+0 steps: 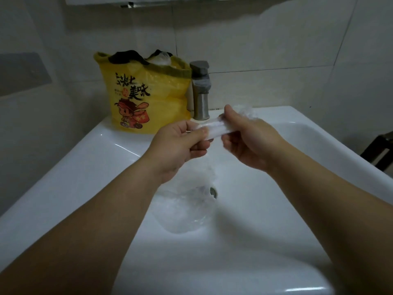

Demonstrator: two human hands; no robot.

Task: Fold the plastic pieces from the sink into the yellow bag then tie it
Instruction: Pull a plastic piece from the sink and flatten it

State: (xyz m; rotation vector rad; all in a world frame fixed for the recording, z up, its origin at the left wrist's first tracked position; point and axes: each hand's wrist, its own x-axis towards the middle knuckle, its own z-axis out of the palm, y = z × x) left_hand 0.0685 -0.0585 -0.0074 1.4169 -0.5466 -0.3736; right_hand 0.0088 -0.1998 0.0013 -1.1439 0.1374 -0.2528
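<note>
Readable print is being found on the yellow bag only, on its front face. Large black brush-style Chinese characters are being shown there in two rows. The lower row is being read as 美味. The upper row is not being read with confidence, as the strokes are too blurred. Two short lines of small reddish text are being seen left of 美味, too small to read. A round red seal mark is being seen beside them, its character illegible. Below, a cartoon figure is being shown with a red box; the yellow marks on it are unreadable.
</note>
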